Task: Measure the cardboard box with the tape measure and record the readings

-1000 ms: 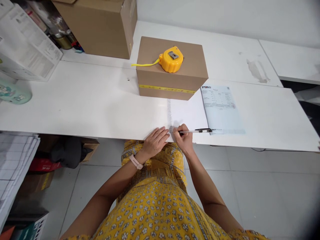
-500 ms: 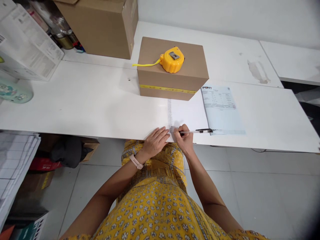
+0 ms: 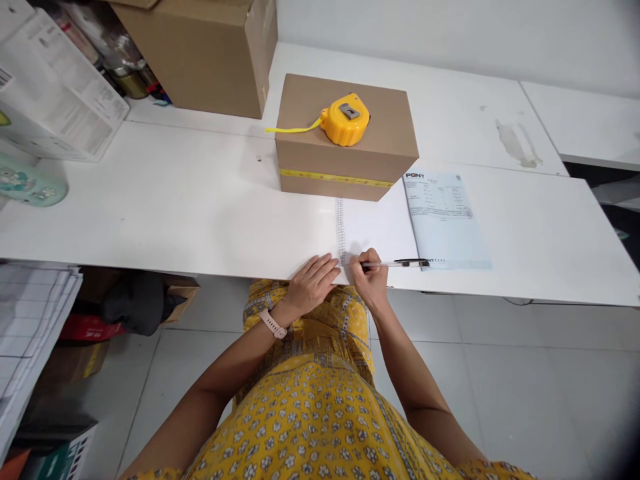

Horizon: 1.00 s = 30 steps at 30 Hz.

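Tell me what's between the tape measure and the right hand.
The head view shows the front of the box, then the notebook, between the tape measure and right hand.

The pen (image 3: 390, 264) looks plastic, the notebook (image 3: 377, 227) smooth paper, the box (image 3: 330, 160) matt cardboard.

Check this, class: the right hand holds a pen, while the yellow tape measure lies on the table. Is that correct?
Not quite: the head view shows the yellow tape measure on the smaller cardboard box. The right hand holds a pen.
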### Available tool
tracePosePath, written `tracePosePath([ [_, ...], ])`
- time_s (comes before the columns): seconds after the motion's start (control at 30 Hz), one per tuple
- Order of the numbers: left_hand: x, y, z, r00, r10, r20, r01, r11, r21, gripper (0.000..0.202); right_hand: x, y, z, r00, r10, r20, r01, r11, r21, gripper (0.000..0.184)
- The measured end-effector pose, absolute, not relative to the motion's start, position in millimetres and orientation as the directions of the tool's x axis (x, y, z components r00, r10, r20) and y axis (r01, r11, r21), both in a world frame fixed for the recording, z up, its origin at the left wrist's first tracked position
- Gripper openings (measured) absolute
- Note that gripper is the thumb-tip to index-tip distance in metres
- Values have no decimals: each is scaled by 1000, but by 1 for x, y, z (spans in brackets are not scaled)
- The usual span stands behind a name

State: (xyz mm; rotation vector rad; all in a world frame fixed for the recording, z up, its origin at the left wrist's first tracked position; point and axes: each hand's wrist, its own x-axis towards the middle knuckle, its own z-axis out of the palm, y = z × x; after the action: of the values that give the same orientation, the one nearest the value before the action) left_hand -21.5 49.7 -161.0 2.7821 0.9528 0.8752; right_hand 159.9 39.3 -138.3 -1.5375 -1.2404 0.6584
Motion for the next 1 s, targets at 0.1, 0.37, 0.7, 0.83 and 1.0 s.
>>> tracePosePath([
  [0.1, -22, 50, -162, 646, 601, 471, 532, -797, 287, 30, 159, 39, -137, 315, 936, 157, 390, 23, -921, 29],
  [0.37, -21, 50, -163, 645, 604, 468, 533, -794, 292, 30, 160, 39, -135, 319, 938, 137, 394, 0, -919, 28],
  [0.7, -21, 50, -160, 645, 576, 502, 548, -807, 221, 26, 160, 40, -135, 314, 935, 166, 398, 29, -917, 29],
  [0.83, -22, 50, -162, 642, 598, 480, 532, -798, 282, 29, 158, 38, -135, 404, 901, 155, 319, 20, -948, 29],
  [1.0, -20, 50, -161, 643, 617, 454, 534, -786, 312, 28, 184, 48, -133, 506, 842, 186, 384, -27, -923, 24],
])
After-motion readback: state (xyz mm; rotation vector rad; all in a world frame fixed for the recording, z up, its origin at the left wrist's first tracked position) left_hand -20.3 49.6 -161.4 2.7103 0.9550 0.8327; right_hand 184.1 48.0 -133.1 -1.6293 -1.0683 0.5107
